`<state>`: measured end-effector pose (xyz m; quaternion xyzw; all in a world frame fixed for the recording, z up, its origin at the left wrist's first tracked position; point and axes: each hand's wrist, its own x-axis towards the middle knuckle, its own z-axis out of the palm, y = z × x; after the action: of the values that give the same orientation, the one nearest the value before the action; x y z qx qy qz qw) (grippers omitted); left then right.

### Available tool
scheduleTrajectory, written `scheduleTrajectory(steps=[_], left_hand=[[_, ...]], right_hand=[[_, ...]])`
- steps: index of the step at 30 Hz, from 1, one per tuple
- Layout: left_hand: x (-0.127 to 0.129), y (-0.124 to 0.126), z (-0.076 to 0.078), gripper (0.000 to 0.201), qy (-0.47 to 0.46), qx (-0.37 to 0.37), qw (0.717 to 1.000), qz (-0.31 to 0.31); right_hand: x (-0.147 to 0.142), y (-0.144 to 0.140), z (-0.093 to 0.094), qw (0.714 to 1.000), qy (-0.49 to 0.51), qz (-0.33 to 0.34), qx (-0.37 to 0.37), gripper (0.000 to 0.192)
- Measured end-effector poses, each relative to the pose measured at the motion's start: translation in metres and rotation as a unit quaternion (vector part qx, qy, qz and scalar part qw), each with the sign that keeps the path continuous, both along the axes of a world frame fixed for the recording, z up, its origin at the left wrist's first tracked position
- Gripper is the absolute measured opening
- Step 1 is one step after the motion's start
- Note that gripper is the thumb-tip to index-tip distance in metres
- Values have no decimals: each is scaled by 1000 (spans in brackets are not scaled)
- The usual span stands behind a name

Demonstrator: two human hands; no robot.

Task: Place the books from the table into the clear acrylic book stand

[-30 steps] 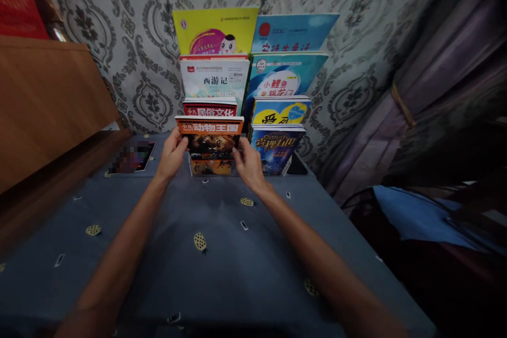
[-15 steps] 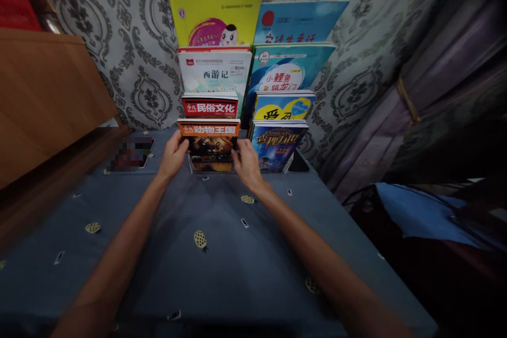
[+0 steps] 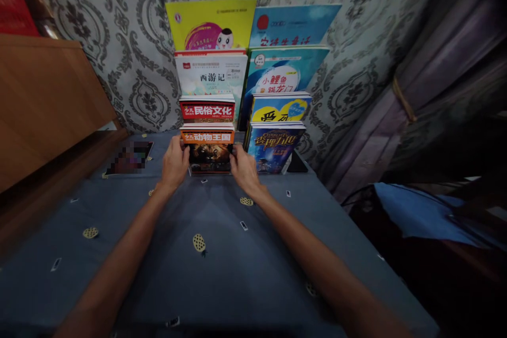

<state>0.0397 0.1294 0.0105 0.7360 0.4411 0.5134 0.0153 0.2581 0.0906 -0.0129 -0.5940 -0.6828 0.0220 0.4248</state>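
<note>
An orange book with a lion on its cover stands in the front left slot of a tiered book stand. My left hand grips its left edge and my right hand grips its right edge. Behind it rise a red-titled book, a white book and a yellow book. To the right stand a dark blue book, a yellow-and-blue book and two light blue books.
The stand sits at the far end of a table with a grey-blue patterned cloth, against a damask wall. A small flat item lies at the left. A wooden headboard is left; dark curtains and a blue item are right.
The orange lion book has sunk lower into the front slot, so more of the red-titled book behind it shows. Both hands moved down with it.
</note>
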Motion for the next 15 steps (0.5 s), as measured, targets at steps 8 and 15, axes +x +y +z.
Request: scheduleTrajectory(steps=[8,15], left_hand=[[1,1,-6,19,49,-26,998,21],[3,0,-7,18,79,-44,995,49]], right_hand=[[-2,-3,1,1000,1,-19,-11,41],[-3,-2,2,1000,-5,-12,-14,45]])
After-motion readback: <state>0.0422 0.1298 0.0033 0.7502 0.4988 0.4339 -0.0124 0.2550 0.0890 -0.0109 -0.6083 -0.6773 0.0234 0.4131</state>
